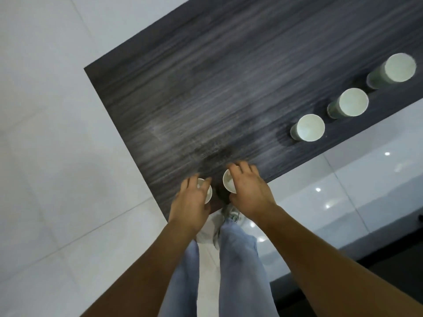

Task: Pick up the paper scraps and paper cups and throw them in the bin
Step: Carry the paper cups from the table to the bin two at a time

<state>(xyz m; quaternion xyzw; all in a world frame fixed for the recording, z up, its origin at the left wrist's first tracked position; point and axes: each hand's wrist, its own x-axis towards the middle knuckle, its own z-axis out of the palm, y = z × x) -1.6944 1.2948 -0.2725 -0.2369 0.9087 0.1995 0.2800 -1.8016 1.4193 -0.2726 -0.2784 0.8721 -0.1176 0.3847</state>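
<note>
Near the front corner of the dark wood-grain table point(206, 88), my left hand point(191, 200) curls round a white paper cup point(206, 191), which it mostly covers. Right beside it, my right hand point(249, 191) grips a second paper cup point(229, 183) from above, fingers over its rim. Three more upright paper cups stand in a row along the table's right edge: a near one point(309, 128), a middle one point(351, 102) and a far one point(398, 68). No bin or paper scraps are in view.
White tiled floor point(57, 156) surrounds the table on the left. A glossy white ledge point(343, 191) runs to the right, with a dark area point(389, 271) below it. My legs in light jeans and shoes point(231, 213) stand at the table's corner.
</note>
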